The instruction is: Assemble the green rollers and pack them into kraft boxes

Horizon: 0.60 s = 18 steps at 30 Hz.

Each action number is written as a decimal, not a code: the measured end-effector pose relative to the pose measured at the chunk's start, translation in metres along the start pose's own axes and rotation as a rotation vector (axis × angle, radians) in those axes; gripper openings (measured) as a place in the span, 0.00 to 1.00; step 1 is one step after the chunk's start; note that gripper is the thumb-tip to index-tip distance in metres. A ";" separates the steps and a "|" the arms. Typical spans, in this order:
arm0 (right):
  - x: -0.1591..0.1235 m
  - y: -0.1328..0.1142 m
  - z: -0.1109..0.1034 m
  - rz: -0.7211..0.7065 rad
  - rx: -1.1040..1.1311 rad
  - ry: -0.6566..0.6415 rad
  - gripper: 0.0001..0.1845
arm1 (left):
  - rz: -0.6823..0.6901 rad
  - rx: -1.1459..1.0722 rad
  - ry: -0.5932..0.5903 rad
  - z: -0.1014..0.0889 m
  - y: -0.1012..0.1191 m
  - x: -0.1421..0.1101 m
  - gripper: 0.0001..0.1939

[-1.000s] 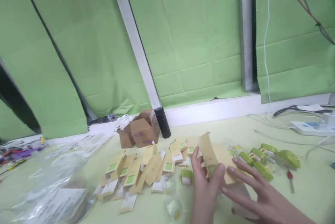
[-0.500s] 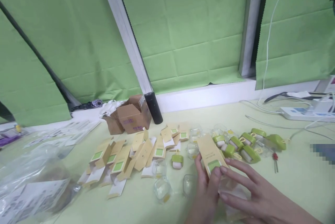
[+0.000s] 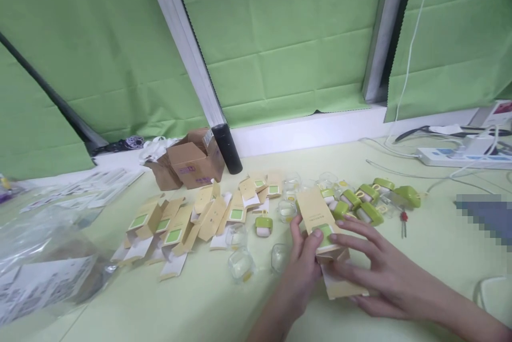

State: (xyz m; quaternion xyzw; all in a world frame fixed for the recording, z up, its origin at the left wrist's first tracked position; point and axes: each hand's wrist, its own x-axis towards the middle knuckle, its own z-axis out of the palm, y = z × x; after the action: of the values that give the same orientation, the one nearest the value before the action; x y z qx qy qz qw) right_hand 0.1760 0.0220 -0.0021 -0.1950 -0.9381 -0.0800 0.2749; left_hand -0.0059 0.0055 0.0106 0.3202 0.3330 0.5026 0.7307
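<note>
A tan cardboard box (image 3: 316, 208) with a green square on its face stands tilted between my hands. My left hand (image 3: 302, 254) is closed round its left side, thumb on the front near the green square. With its fingers on the box's right side and near end, my right hand (image 3: 374, 264) also grips it. A flap with a white inside hangs open at the near end, partly behind my right fingers. Left of the box are a green-and-white case (image 3: 263, 226) with a loop and clear plastic cups (image 3: 241, 265). Several more green cases (image 3: 370, 213) lie just beyond it.
Several opened tan boxes (image 3: 175, 235) are spread to the left. Behind them stand a brown carton (image 3: 196, 163) and a black cylinder (image 3: 227, 149). A clear plastic bag (image 3: 52, 246) lies far left. Cables and a power strip (image 3: 444, 157) are at the right, near a small red-topped tool (image 3: 404, 219).
The view has tilted down and shifted slightly. Near the end of the held box, the flap now shows hanging open below it. Both hands stay on the box.
</note>
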 end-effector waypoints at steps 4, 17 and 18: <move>-0.003 0.002 0.007 0.076 0.120 0.129 0.20 | -0.008 -0.025 -0.028 0.003 0.004 -0.003 0.30; 0.010 -0.009 -0.001 0.279 0.264 0.291 0.13 | 0.001 -0.006 -0.133 0.005 0.007 -0.005 0.29; 0.010 -0.009 -0.001 0.299 0.277 0.295 0.13 | 0.000 -0.006 -0.142 0.004 0.006 -0.005 0.29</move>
State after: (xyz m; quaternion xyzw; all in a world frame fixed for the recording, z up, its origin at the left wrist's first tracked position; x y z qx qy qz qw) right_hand 0.1646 0.0169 0.0035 -0.2784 -0.8504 0.0635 0.4419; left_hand -0.0069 0.0021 0.0188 0.3527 0.2788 0.4799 0.7534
